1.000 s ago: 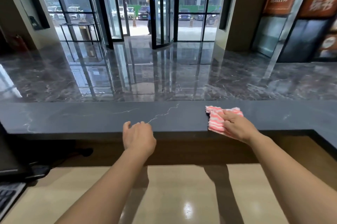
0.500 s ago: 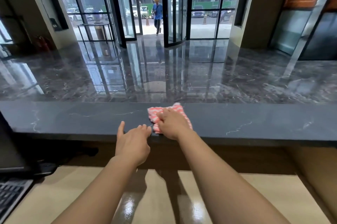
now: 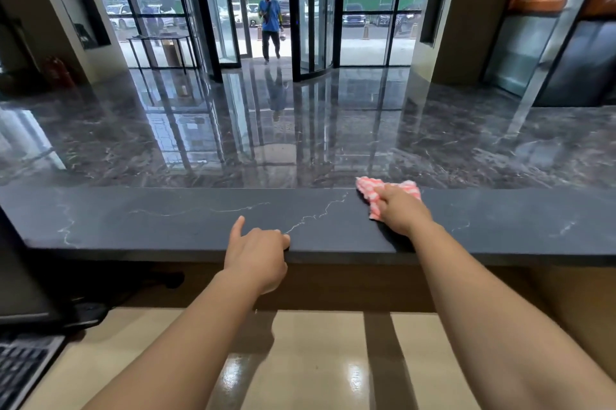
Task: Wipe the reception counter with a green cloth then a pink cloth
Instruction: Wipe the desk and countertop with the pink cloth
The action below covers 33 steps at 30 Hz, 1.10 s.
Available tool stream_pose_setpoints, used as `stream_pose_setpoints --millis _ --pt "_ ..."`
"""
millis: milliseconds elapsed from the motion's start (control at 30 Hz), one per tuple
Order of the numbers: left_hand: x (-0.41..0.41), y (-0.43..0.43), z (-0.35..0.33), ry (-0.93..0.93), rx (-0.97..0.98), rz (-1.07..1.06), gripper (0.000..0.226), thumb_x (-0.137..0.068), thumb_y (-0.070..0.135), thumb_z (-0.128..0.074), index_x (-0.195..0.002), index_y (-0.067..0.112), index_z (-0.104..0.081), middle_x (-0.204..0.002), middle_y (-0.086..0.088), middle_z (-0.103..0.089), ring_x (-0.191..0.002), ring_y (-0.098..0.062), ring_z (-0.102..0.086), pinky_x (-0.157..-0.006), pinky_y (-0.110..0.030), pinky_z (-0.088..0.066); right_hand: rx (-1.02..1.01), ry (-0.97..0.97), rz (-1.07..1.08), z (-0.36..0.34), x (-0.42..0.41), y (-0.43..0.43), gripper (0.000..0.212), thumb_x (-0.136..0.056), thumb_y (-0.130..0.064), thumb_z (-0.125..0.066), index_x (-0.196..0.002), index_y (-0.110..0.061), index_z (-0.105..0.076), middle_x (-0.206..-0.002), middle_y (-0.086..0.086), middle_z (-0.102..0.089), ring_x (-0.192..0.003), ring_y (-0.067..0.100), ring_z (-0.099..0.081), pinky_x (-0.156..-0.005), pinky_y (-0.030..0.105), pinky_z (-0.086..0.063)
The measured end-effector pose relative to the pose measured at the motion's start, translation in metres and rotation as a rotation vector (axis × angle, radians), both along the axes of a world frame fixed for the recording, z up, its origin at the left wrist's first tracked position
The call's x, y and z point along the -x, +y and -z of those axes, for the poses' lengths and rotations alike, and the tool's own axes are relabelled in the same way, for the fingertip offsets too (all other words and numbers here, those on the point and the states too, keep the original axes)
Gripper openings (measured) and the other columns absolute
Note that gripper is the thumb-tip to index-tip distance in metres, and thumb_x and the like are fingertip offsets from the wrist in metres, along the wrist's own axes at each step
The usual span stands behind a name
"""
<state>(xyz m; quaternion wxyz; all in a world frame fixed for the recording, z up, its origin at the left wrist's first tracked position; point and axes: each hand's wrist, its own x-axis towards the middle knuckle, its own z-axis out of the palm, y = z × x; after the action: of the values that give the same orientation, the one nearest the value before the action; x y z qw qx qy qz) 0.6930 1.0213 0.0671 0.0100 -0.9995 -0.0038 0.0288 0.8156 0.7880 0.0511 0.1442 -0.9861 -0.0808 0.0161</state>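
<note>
We are standing behind the dark, white-veined stone reception surface point(image 3: 166, 219), facing a glossy marble lobby floor and glass doors at 12 o'clock, where one person in a blue shirt point(image 3: 270, 23) is standing.

Our right hand point(image 3: 401, 213) is reaching out to about 1 o'clock. It is lying on top of the pink cloth point(image 3: 368, 188) with bent fingers bunching it, and is pressing it flat against the far edge of the surface. We judge that this grip is keeping the cloth gathered under the palm so that it drags along with the hand and does not slip off the edge.

Our left hand point(image 3: 256, 253) is grasping nothing. Its loosely bent fingertips are resting on the near edge at about 11 o'clock, with the thumb sticking up. It is probably bracing us while the other arm is stretching across.

Counting, we are seeing two hands, one pink cloth and no green cloth anywhere. From that we judge that we are working through the second half of the job. One keyboard point(image 3: 20, 366) is showing at 8 o'clock on the lower beige desk point(image 3: 316, 359), well apart from the cloth.
</note>
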Motion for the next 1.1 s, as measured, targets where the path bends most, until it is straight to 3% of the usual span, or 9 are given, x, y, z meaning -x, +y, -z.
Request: stream_pose_setpoints --millis 200,367,533,667,867,967,1100 --pt "0.001 0.014 0.003 -0.007 0.054 0.053 0.057 -0.096 0.006 -0.038 -0.146 0.033 -0.037 -0.152 0.01 -0.037 -0.14 -0.015 -0.031 -0.117 -0.046 0.011 0.056 -0.013 0.096 0.006 -0.008 0.033 0.04 -0.099 -0.025 -0.041 -0.137 -0.015 -0.049 -0.148 0.011 -0.039 -0.136 0.028 -0.035 -0.109 0.039 -0.032" --pt "0.004 0.014 0.003 -0.024 0.041 0.07 0.055 -0.095 0.005 -0.04 -0.144 0.032 -0.039 -0.148 0.01 -0.042 -0.136 -0.016 -0.035 -0.117 -0.048 0.01 0.092 -0.04 -0.129 0.001 -0.004 0.124 0.037 -0.097 -0.028 -0.046 -0.131 -0.017 -0.056 -0.143 0.009 -0.047 -0.129 0.025 -0.045 -0.108 0.038 -0.032" --pt "0.001 0.015 0.002 -0.017 0.007 0.074 0.058 -0.095 0.008 -0.039 -0.147 0.033 -0.033 -0.148 0.009 -0.042 -0.137 -0.015 -0.034 -0.116 -0.048 0.012 0.06 0.085 -0.291 -0.003 -0.005 0.164 0.044 -0.1 -0.026 -0.044 -0.143 -0.015 -0.043 -0.158 0.01 -0.026 -0.143 0.027 -0.028 -0.114 0.037 -0.025" --pt "0.001 0.013 0.003 -0.028 -0.031 0.064 0.057 -0.094 0.008 -0.041 -0.146 0.032 -0.037 -0.147 0.008 -0.044 -0.135 -0.017 -0.038 -0.116 -0.05 0.011 0.002 0.095 -0.266 -0.005 -0.003 0.126 0.045 -0.103 -0.025 -0.038 -0.146 -0.015 -0.039 -0.157 0.009 -0.027 -0.143 0.026 -0.027 -0.114 0.035 -0.024" --pt "0.002 0.008 0.004 -0.02 -0.102 0.083 0.05 -0.093 0.01 -0.041 -0.14 0.028 -0.043 -0.14 0.007 -0.05 -0.129 -0.018 -0.044 -0.115 -0.052 0.01 -0.013 0.071 0.018 0.004 0.009 0.001 0.047 -0.104 -0.026 -0.035 -0.151 -0.02 -0.032 -0.16 0.006 -0.023 -0.146 0.024 -0.022 -0.117 0.034 -0.018" --pt "0.005 0.01 0.004 -0.021 -0.051 0.084 0.055 -0.091 0.006 -0.04 -0.142 0.028 -0.042 -0.144 0.007 -0.046 -0.133 -0.017 -0.041 -0.115 -0.054 0.01 -0.029 0.066 0.151 0.007 0.024 -0.045 0.047 -0.104 -0.027 -0.036 -0.151 -0.02 -0.033 -0.16 0.005 -0.023 -0.147 0.023 -0.021 -0.119 0.033 -0.015" --pt "0.005 0.019 0.005 -0.016 0.147 0.051 0.057 -0.093 0.002 -0.038 -0.141 0.031 -0.042 -0.148 0.009 -0.044 -0.136 -0.015 -0.039 -0.118 -0.05 0.01 0.047 0.018 0.237 0.006 0.046 -0.042 0.045 -0.104 -0.026 -0.036 -0.147 -0.016 -0.038 -0.156 0.006 -0.031 -0.143 0.025 -0.028 -0.115 0.033 -0.021"
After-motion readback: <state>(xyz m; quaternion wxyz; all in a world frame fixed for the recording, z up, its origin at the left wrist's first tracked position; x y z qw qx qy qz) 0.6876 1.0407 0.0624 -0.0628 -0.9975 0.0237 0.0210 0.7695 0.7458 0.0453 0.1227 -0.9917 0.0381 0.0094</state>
